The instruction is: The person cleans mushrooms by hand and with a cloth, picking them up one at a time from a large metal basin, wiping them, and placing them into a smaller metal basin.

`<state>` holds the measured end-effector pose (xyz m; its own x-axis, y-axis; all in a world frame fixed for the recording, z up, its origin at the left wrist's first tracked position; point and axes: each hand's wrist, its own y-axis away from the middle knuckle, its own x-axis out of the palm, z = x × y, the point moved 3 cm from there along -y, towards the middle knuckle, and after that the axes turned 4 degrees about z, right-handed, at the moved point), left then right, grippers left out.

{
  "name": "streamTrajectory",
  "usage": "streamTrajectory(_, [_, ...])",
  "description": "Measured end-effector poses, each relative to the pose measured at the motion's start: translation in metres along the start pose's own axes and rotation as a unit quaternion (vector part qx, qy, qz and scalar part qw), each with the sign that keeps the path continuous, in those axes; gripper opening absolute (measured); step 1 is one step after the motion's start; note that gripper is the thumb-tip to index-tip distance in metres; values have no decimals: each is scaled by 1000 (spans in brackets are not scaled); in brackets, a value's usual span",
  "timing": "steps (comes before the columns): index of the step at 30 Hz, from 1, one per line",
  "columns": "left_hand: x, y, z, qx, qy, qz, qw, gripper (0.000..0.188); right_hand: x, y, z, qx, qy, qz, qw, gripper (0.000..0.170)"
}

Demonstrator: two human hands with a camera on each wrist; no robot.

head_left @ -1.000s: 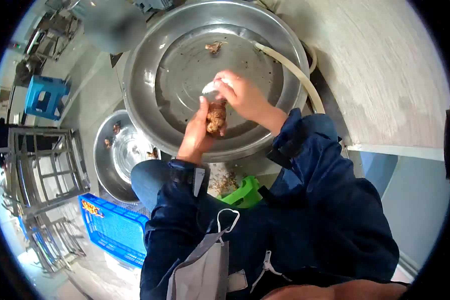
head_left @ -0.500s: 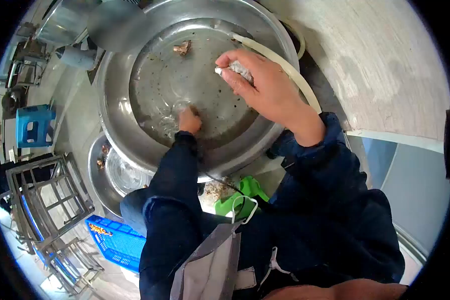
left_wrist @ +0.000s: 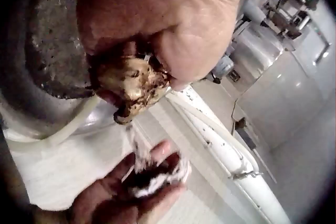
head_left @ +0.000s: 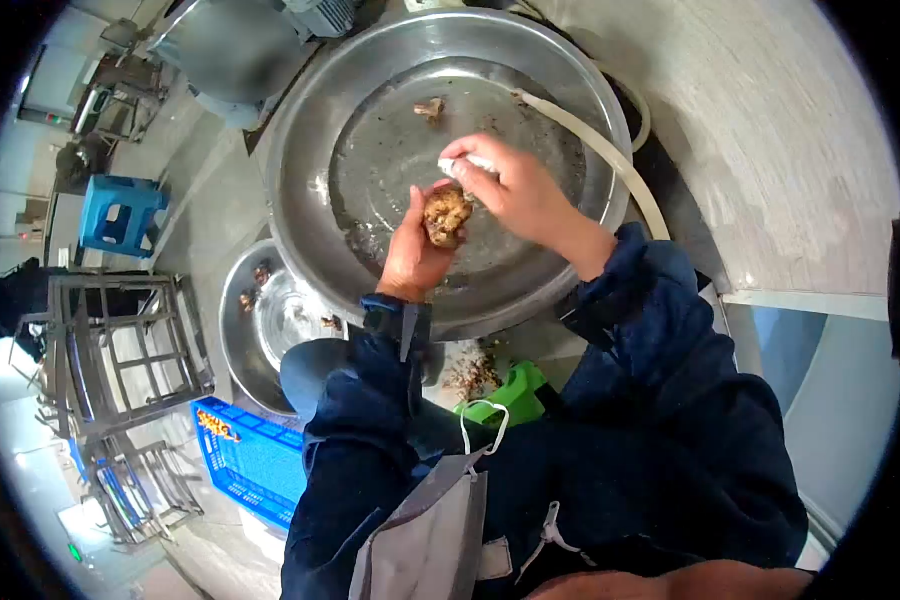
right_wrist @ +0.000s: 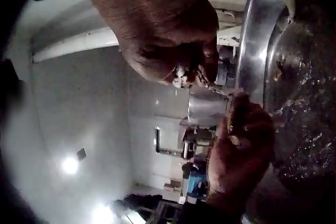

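Note:
My left hand (head_left: 418, 252) grips a lumpy brown root (head_left: 448, 216) over the large steel basin (head_left: 298, 190), with the thumb along its side. In the left wrist view the root (left_wrist: 131, 85) shows a pale knobbly surface with dark crevices, partly hidden by the curled fingers. Just above and to the right, my right hand (head_left: 532, 195) pinches a crumpled, stringy white wad (head_left: 460, 163) between thumb and fingers. The wad (left_wrist: 163, 179) is apart from the root in the left wrist view. Shallow water with dark specks lies in the basin.
Another brown root piece (head_left: 430, 110) lies at the basin's far side. A pale hose (head_left: 610, 150) runs over the right rim. To the left are a smaller steel bowl (head_left: 238, 345) with several brown pieces, a blue crate (head_left: 260, 465), a blue stool (head_left: 122, 215) and metal racks (head_left: 130, 350).
The left hand dipped down into the basin water half a second ago and is now raised with the root. The right hand, still with the white wad, has come back close beside it.

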<state>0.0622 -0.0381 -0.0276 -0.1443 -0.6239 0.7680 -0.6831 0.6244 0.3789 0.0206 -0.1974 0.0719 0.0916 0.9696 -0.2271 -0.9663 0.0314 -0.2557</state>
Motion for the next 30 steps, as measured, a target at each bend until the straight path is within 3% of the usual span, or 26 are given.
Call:
streamTrajectory(3, [5, 29, -2, 13, -36, -84, 996, 39, 36, 11, 0, -37, 16, 73, 997, 23])
streamTrajectory(4, [9, 38, -6, 19, -53, -64, 996, 38, 43, 11, -6, -59, 58, 71, 994, 23])
streamTrajectory(7, [11, 61, -18, 20, -46, -12, 999, 39, 46, 6, -15, -38, -8, 14, 999, 23])
streamTrajectory(8, [13, 66, -21, 40, -67, -43, 996, 41, 48, 2, -14, -21, 38, -22, 999, 20])
streamTrajectory(10, [1, 68, -23, 57, -39, -12, 998, 38, 53, 13, -7, -37, 2, 4, 999, 17])
streamTrajectory(12, [1, 68, -24, 78, 10, -27, 997, 36, 68, 20, -2, -132, 6, 33, 991, 17])
streamTrajectory(13, [0, 67, -23, 86, 35, -35, 995, 35, 75, 23, -6, -160, 54, 90, 981, 18])
streamTrajectory(14, [-2, 63, -22, 86, 51, 10, 995, 32, 77, 29, 1, -216, 117, 97, 965, 20])
streamTrajectory(16, [-10, 57, -17, 113, 0, -28, 993, 32, 77, 28, 4, -207, 155, 122, 958, 20])
streamTrajectory(19, [-23, 51, -15, 97, -12, 58, 993, 33, 66, 14, -7, -70, 28, 78, 994, 21])
streamTrajectory(20, [-20, 52, -17, 88, 1, 56, 995, 34, 60, 11, -11, -24, 91, 60, 994, 21])
streamTrajectory(22, [-14, 54, -19, 70, 26, 51, 996, 35, 57, 10, -8, -128, 165, 46, 977, 20])
streamTrajectory(29, [-10, 57, -16, 36, 82, 90, 992, 30, 63, 7, -2, -182, 168, 44, 968, 10])
streamTrajectory(30, [-14, 55, -15, 28, 80, 106, 991, 30, 63, 9, -1, -163, 158, 82, 971, 10])
